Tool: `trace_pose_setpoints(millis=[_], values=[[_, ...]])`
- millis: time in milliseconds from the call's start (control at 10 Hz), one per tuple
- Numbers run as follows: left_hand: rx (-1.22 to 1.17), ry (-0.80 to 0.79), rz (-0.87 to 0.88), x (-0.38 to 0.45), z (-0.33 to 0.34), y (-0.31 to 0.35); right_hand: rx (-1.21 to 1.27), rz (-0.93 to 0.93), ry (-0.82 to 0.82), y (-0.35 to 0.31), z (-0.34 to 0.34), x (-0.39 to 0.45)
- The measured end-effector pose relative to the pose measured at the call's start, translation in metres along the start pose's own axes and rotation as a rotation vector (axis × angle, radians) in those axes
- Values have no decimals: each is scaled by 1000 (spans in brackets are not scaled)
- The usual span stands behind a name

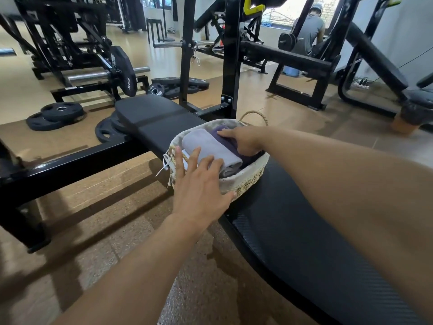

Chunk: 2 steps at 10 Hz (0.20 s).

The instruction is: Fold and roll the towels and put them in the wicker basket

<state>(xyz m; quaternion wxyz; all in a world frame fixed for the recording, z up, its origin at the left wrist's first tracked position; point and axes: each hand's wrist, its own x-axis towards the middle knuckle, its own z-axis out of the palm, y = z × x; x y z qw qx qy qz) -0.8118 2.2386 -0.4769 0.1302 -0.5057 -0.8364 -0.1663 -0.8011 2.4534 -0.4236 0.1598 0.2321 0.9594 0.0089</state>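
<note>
An oval wicker basket (pixel 249 178) with a pale cloth lining stands on the black padded bench (pixel 304 231). Inside it lie a rolled light grey towel (pixel 210 146) and, to its right, a rolled dark purple towel (pixel 221 133). My left hand (pixel 199 184) rests spread over the basket's near rim, fingertips touching the grey roll. My right hand (pixel 243 140) presses down on the purple roll, its fingers curled over the towel's top. The purple towel's lower part is hidden by my right hand.
The bench runs from the near right to the middle, under a black rack upright (pixel 230 55). Weight plates (pixel 55 114) lie on the floor at the left, with a loaded barbell (pixel 121 71) behind. A person (pixel 309 31) sits at the far right among other machines.
</note>
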Motion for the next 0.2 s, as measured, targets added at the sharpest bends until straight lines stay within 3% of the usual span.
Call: trace_pose_setpoints(millis=[100, 200], values=[[-46, 40, -1, 0, 2, -2, 121, -15, 161, 10, -1, -16], [-57, 29, -11, 3, 3, -6, 336, -9, 511, 18, 9, -33]])
